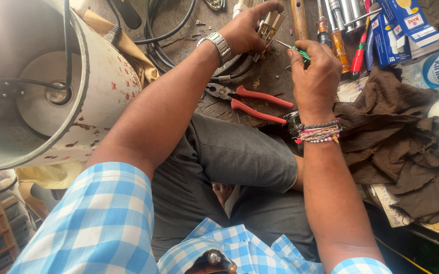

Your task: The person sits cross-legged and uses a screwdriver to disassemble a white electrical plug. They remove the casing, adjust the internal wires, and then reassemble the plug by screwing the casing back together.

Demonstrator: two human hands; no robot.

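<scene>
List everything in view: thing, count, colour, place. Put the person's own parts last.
plug: one, pale, held in left hand
small screwdriver: one, green handle, in right hand
pliers: one, red handles, on bench below the hands
cables: several, black, upper left of bench
screwdrivers: several, orange and red handles, top right
cloth: one, brown, right
cartons: a few, blue and white, top right
drum: one, white with red flecks, left
left hand: wristwatch on wrist
right hand: beaded bands on wrist

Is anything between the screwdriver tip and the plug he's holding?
Nothing visible. The left hand holds the plug; the right hand holds the green screwdriver, its tip beside the plug with only open air between.
</scene>
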